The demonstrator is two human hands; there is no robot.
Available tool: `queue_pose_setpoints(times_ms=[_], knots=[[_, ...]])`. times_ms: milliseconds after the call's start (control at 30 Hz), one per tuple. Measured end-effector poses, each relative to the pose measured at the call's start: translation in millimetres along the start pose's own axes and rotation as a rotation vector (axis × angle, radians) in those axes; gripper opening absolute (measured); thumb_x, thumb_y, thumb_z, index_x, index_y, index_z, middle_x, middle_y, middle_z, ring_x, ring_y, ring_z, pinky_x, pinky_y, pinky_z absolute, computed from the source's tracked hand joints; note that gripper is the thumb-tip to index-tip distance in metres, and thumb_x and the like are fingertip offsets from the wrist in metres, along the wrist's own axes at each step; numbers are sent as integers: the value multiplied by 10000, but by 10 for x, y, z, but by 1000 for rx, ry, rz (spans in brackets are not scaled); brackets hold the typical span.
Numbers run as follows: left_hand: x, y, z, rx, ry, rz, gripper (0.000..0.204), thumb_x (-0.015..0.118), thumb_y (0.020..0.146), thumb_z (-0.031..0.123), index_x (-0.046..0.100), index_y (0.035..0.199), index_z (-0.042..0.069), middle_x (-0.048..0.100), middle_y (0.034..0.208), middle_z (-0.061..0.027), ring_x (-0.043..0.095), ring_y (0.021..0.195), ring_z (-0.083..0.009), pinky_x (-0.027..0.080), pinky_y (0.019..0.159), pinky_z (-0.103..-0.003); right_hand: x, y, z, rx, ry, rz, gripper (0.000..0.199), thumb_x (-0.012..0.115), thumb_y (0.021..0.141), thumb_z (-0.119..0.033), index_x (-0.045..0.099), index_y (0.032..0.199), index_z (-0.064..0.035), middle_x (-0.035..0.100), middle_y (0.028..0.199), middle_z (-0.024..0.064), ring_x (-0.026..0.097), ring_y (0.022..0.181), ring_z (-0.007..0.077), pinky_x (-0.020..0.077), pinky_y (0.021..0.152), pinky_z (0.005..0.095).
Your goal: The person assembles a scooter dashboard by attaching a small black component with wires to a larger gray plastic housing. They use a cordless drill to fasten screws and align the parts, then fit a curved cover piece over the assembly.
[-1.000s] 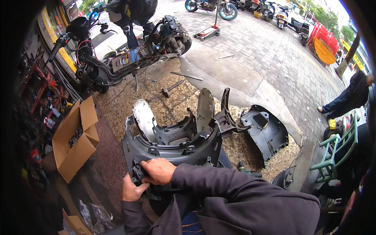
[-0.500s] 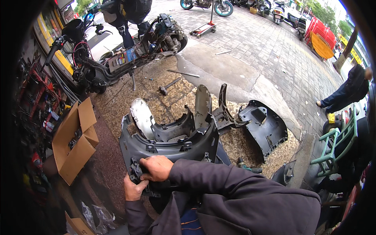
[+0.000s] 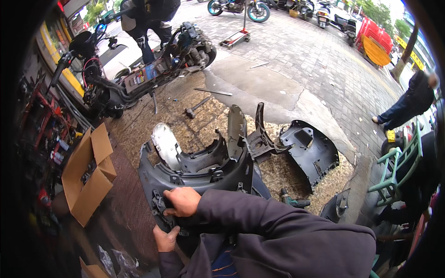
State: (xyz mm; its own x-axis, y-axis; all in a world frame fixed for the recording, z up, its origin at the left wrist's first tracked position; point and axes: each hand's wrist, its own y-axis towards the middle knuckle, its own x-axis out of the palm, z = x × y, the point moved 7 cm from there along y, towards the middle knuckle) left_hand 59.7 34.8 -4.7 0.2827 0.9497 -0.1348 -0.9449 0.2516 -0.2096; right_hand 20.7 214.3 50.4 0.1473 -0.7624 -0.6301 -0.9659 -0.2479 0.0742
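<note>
A large dark grey scooter body panel stands in front of me on the gritty ground, with a white headlight piece behind it. My right hand reaches across in a dark sleeve and grips the panel's near left edge from above. Just below it, my left hand holds the same edge from underneath. Both hands are closed on the panel.
Another dark panel lies to the right, with a cordless drill near it. An open cardboard box sits at the left. Farther back, a person works on a stripped scooter; a hammer lies nearby. Another person stands at the right.
Both hands keep their grip on the panel's edge. The panel and my hands sit a little lower and closer in view; otherwise nothing has moved.
</note>
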Motion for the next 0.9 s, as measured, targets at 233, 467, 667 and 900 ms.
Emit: queue_pose_setpoints(times_ms=[233, 467, 667, 900], knots=[[1, 2, -39, 143, -151, -34, 656, 759, 700, -58, 531, 1315, -72, 625, 1234, -95, 597, 1121, -192, 450, 1026, -337, -294, 3, -255, -88, -213, 99, 731, 763, 784, -317, 485, 1393, -22, 537, 1348, 253, 541, 1239, 431, 503, 912, 490], [-150, 53, -191, 33, 56, -59, 720, 817, 688, 48, 519, 1330, -80, 605, 1284, -145, 572, 1178, -245, 407, 1077, -368, -201, 394, -768, -647, -753, -79, 567, 608, 824, -367, 622, 1361, -188, 445, 1516, 181, 241, 1498, 440, 152, 1171, 685], [-157, 50, -244, 126, 130, -43, 758, 809, 705, 77, 477, 1366, -89, 563, 1350, -171, 525, 1263, -266, 349, 1125, -373, 6, 651, -887, -576, -1109, -443, 463, 752, 748, -439, 760, 1130, -178, 668, 1241, 105, 506, 1318, 383, 126, 1122, 765], [-95, -79, -214, 123, 65, 34, 546, 814, 705, 80, 630, 1205, -38, 709, 1073, -108, 667, 985, -218, 505, 925, -362, 2, 684, -900, -636, -1044, -440, 571, 879, 623, -463, 774, 1108, -179, 709, 1176, 77, 589, 1220, 335, 222, 1141, 654]])
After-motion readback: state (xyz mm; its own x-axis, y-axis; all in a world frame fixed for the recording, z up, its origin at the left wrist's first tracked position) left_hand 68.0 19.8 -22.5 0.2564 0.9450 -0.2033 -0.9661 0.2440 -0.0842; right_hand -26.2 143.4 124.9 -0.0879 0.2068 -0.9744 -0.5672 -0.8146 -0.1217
